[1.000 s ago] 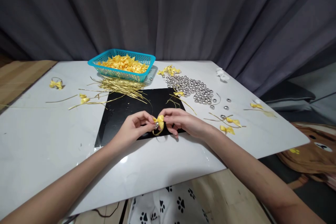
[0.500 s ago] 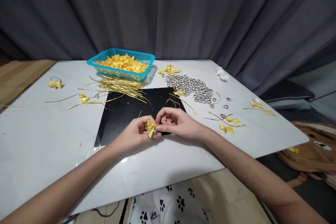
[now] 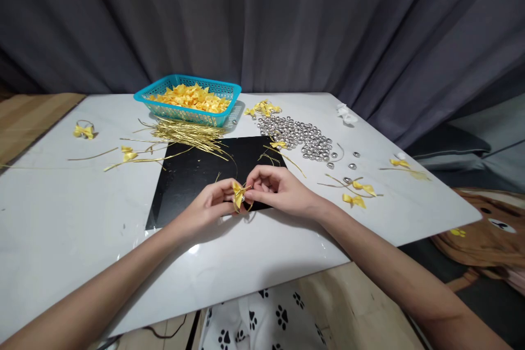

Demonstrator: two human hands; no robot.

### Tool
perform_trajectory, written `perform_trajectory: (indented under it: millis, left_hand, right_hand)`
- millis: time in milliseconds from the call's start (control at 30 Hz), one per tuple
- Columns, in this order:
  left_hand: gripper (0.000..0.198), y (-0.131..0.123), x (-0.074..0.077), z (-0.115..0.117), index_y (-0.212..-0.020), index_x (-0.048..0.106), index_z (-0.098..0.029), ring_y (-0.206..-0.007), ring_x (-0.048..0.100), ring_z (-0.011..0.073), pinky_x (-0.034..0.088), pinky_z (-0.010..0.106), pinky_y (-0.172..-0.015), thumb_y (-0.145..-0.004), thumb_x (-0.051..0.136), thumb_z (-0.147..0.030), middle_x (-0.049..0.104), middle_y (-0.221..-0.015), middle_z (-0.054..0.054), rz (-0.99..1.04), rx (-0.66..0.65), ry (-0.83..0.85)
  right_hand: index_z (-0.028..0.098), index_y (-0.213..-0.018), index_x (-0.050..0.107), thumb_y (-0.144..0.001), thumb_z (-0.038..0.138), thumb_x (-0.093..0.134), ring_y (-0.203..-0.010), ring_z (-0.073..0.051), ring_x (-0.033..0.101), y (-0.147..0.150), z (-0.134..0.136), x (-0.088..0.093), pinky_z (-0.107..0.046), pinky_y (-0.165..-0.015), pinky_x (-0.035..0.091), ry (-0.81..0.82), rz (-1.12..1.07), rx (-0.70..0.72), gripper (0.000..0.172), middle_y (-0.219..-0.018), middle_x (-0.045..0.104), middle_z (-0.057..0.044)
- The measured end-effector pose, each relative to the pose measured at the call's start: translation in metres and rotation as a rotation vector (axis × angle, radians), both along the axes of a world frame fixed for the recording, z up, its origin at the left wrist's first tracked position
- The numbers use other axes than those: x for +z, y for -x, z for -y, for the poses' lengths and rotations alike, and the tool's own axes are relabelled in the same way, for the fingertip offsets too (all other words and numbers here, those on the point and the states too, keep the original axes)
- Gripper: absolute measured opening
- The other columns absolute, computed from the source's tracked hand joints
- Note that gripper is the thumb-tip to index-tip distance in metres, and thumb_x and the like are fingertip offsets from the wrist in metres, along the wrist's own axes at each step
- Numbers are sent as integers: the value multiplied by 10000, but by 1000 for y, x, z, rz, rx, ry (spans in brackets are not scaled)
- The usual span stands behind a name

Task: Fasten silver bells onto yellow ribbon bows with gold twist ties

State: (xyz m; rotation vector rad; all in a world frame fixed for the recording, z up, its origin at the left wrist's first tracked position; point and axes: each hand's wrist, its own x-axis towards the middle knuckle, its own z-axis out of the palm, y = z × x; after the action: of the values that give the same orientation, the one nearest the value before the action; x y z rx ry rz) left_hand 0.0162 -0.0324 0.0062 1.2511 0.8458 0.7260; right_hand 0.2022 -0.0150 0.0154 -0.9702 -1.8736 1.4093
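Since a second ago, your right hand [image 3: 279,188] has curled its fingers inward and the yellow bow [image 3: 238,195] has turned, its wings now standing nearly upright; both sit slightly left of where they were. Your left hand [image 3: 215,199] is closed in a pinch on the bow, its fingers bent behind it. Your right thumb and index finger come almost together at the bow's right side, the other fingers folded loosely; you cannot tell whether they grip anything. Both forearms angle in from the lower corners, and the hands meet over the near edge of the black mat [image 3: 176,191].

A strip of white table [image 3: 82,251] lies between your hands and its front edge, with a wider stretch left of the mat. Beyond the mat, gold strands [image 3: 188,135] are heaped just before the blue basket [image 3: 143,99], and silver beads [image 3: 301,135] crowd the right.

The bow looks like satin, with a shiny silver bead at its middle and a thin gold loop hanging below. The mat is smooth and dark, the table glossy, the basket latticed plastic full of folded yellow bows.
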Motion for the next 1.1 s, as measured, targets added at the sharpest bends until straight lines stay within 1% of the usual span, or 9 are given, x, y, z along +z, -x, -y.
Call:
perform_trajectory:
  millis: [67, 133, 200, 267, 367, 467, 633, 833, 1100]
  left_hand:
    - [111, 3, -2, -2, -751, 603, -160, -701, 572, 160, 448, 260, -644, -660, 600, -224, 608, -704, 33, 41, -9, 22]
    - [157, 4, -3, -3, -758, 616, -154, -695, 580, 175, 458, 272, -637, -694, 583, -293, 603, -699, 47, 73, -13, 42]
    - [213, 4, -3, -3, -738, 614, -152, -678, 574, 170, 461, 267, -627, -742, 569, -360, 587, -687, 46, 45, -1, 29]
    - [237, 2, -1, -2, -691, 599, -158, -645, 550, 150, 451, 251, -612, -753, 588, -387, 563, -654, 26, -21, 20, -25]
    - [242, -1, 2, 0, -642, 574, -166, -597, 512, 126, 425, 235, -591, -728, 630, -385, 535, -601, -3, -93, 40, -81]
    - [253, -3, 4, 1, -647, 567, -163, -588, 501, 120, 406, 232, -577, -719, 637, -395, 529, -591, -12, -96, 46, -79]
    - [277, -3, 2, 1, -631, 545, -156, -592, 489, 113, 392, 232, -588, -747, 610, -399, 518, -590, -15, -112, 44, -86]
    - [251, -2, 1, 1, -632, 534, -156, -589, 473, 114, 361, 234, -580, -748, 606, -366, 509, -589, -17, -120, 17, -78]
    - [214, 0, -1, 0, -627, 517, -148, -595, 474, 111, 350, 236, -594, -749, 589, -308, 521, -592, -14, -125, -21, -80]
  right_hand:
    - [143, -810, 552, -779, 298, 630, -525, -58, 354, 0, 0, 0, -207, -489, 269, 2, 3, -14, 176, -593, 441, 55]
    - [142, -809, 552, -774, 310, 634, -526, -58, 355, 0, 0, 0, -204, -488, 273, 0, 4, -18, 190, -591, 442, 56]
    - [142, -807, 549, -772, 315, 635, -521, -56, 349, 0, 0, -1, -200, -485, 272, -4, 9, -12, 197, -587, 433, 61]
    - [143, -817, 542, -776, 307, 631, -514, -53, 344, 0, 0, -1, -198, -479, 268, -6, 16, 4, 191, -586, 427, 64]
    - [149, -865, 535, -788, 298, 620, -511, -54, 348, 0, 2, 0, -201, -473, 268, -12, 24, 54, 189, -609, 434, 59]
    - [149, -890, 536, -802, 338, 607, -508, -55, 344, -1, 3, 2, -207, -471, 269, -19, 27, 82, 220, -628, 445, 52]
    - [143, -811, 549, -824, 374, 575, -512, -57, 334, 0, 3, 2, -207, -476, 259, -31, 47, 56, 233, -606, 443, 47]
    - [140, -770, 541, -839, 289, 538, -538, -68, 384, 0, 4, 4, -217, -503, 294, -37, 25, 81, 165, -634, 482, 23]
    - [124, -722, 563, -807, 235, 538, -535, -67, 395, -3, 2, 6, -214, -501, 312, -98, 43, 43, 142, -615, 480, 22]
